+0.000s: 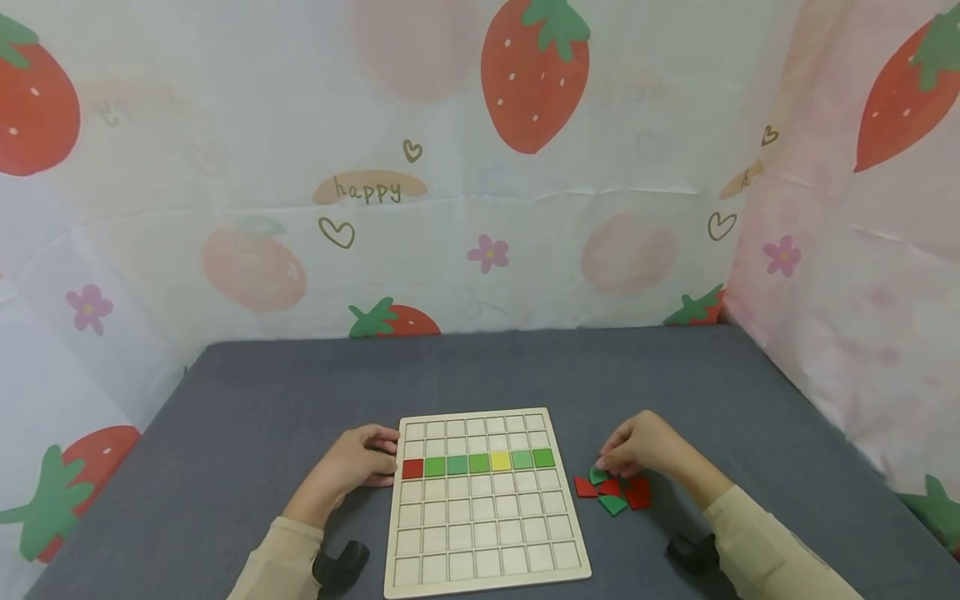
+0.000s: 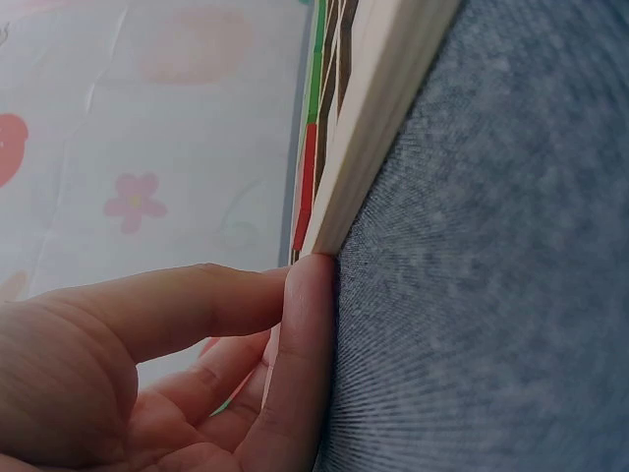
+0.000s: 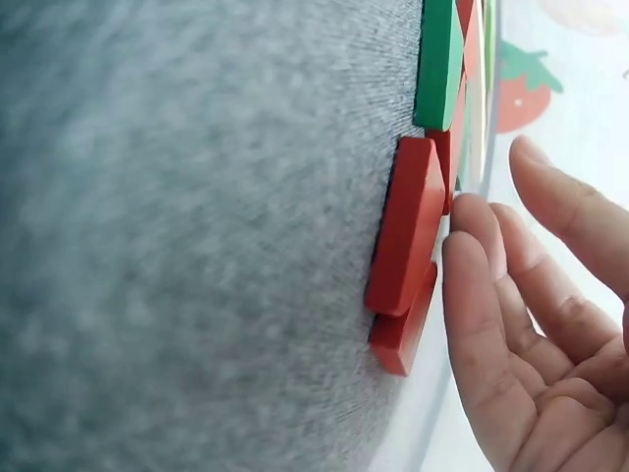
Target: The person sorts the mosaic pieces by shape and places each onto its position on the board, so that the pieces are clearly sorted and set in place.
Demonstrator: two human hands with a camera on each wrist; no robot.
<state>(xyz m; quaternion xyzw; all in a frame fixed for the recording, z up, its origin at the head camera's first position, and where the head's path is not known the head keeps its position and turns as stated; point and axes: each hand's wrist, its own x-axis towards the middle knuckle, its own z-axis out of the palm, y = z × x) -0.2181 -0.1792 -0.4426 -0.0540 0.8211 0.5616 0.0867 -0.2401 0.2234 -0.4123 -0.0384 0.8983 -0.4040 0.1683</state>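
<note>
The left hand (image 1: 352, 462) is at the left edge of a pale wooden grid board (image 1: 491, 533). In the left wrist view, fingertips (image 2: 313, 270) touch the board's side edge, low by the cloth. One row of the board carries coloured square tiles: a red tile (image 1: 412, 469), a yellow tile (image 1: 500, 461) and several green ones. Right of the board, the right hand (image 1: 637, 446) reaches over a small pile, its fingertips by a green piece (image 1: 597, 475). Thumb and fingers stand apart in the right wrist view, beside red pieces (image 3: 408, 226) and a green piece (image 3: 439, 69).
Loose red pieces (image 1: 637, 492) and another green piece (image 1: 612, 504) lie in the pile, partly overlapping. Dark grey cloth (image 1: 300, 383) covers the table. A printed strawberry curtain (image 1: 487, 208) hangs behind and at the sides. Black straps or mounts (image 1: 693, 554) sit under both wrists.
</note>
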